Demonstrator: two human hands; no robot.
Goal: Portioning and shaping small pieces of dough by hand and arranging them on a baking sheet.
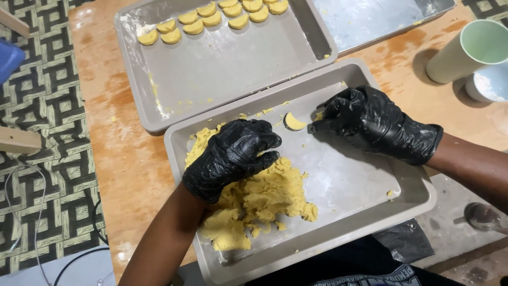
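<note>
Both my hands wear black gloves. My left hand (233, 156) rests with curled fingers on a mound of yellow dough (264, 198) in the near grey tray (344, 233). My right hand (370, 122) is closed at the tray's far side, its fingertips just right of a small crescent-shaped dough piece (293, 123) lying on the tray floor. Whether it pinches anything is hidden. A second grey tray (222, 69) behind holds several shaped crescent pieces (211, 18) in rows.
A pale green cup (471, 50) and a small white bowl (489, 85) stand at the right on the wooden table (121, 137). A third metal tray (370, 18) lies at the back right. A patterned floor mat (42, 106) shows left, with cables.
</note>
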